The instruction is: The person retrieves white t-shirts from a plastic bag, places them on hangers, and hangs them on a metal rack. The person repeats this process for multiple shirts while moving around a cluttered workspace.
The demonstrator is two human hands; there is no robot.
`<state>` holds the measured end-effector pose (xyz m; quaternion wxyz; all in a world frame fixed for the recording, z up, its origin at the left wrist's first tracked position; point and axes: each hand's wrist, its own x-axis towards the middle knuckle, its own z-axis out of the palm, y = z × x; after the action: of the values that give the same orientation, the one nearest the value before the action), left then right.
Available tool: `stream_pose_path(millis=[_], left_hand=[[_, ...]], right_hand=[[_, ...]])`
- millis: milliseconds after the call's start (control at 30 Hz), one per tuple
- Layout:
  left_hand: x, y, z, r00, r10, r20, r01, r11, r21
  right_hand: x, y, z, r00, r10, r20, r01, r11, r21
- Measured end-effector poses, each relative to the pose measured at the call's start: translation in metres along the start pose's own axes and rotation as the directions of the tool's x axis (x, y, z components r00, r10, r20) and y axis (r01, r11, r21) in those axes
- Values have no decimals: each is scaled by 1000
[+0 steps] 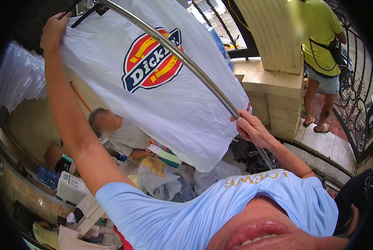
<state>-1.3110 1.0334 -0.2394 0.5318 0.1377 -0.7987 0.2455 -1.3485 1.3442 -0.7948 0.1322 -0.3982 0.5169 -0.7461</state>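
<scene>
A large white T-shirt (107, 50) with a red, yellow and dark blue printed emblem hangs spread out in front of me. Part of a black clothes hanger (84, 16) shows at its top. Raised to the upper left, my left hand (54, 31) is closed at the shirt's upper corner, beside the hanger; its thumb is hidden. A shiny metal pole (186, 62) runs slantwise across the front of the shirt. My right hand (252, 127) wraps round the pole's lower part, close to the shirt's edge and a small red tag.
White garments (21, 77) hang in a row at left. Below the shirt, a person (132, 135) handles a flat pale item near plastic bags (161, 179). At far right, another person (322, 54) stands by an iron gate (361, 91). A white container (71, 187) sits lower left.
</scene>
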Motion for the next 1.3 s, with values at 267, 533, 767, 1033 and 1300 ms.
stream_pose_path(millis=[267, 533, 767, 1033, 1300], left_hand=[[11, -8, -2, 999, 28, 30, -30, 997, 74], [12, -8, -2, 999, -18, 43, 14, 996, 93], [21, -14, -5, 990, -46, 134, 43, 999, 31], [13, -8, -12, 989, -48, 143, 50, 999, -10], [9, -6, -13, 992, -47, 119, 51, 998, -27]], right_hand=[[10, 7, -4, 999, -30, 43, 29, 999, 16], [14, 11, -8, 997, -71, 41, 72, 996, -46], [10, 7, -13, 996, -58, 63, 60, 998, -31], [16, 7, -16, 995, -50, 88, 51, 999, -7], [19, 9, -18, 993, -49, 106, 49, 999, 7]])
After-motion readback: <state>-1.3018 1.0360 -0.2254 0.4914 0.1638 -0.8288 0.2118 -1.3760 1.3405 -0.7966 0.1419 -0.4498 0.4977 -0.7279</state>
